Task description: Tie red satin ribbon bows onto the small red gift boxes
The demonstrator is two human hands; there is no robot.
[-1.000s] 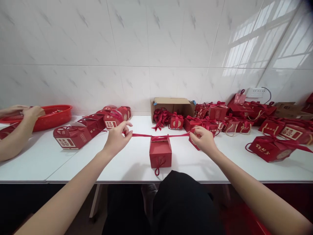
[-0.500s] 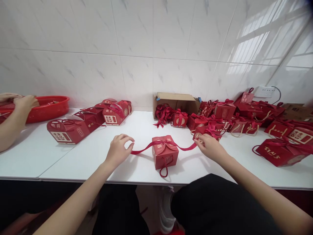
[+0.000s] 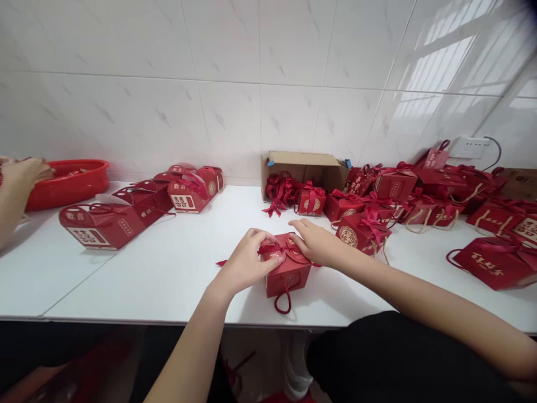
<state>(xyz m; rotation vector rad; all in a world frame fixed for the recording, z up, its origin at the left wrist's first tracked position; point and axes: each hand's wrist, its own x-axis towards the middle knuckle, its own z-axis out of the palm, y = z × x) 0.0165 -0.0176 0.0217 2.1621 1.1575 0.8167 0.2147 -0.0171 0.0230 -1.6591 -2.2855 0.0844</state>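
Note:
A small red gift box (image 3: 289, 281) with gold print stands upright near the table's front edge. Its red ribbon (image 3: 285, 248) is knotted across the lid, and a dark red cord loop (image 3: 283, 304) hangs at the front. My left hand (image 3: 245, 263) is at the box's left top edge, thumb and fingers closed around the ribbon there; a loose ribbon tail shows left of it. My right hand (image 3: 319, 242) lies over the right top edge, fingers apart, with fingertips touching the lid near the knot. It partly hides the ribbon's right end.
An open cardboard box (image 3: 304, 158) holding red ribbons (image 3: 283, 190) stands by the wall. Several finished-looking red boxes (image 3: 394, 184) crowd the right side. More red boxes (image 3: 121, 221) line up at left. Far left, another person's hand (image 3: 25, 173) is at a red basin (image 3: 79, 184).
Both hands have moved inward from the outstretched ribbon ends to the top of the gift box. My right hand has released its ribbon end. The view has shifted slightly.

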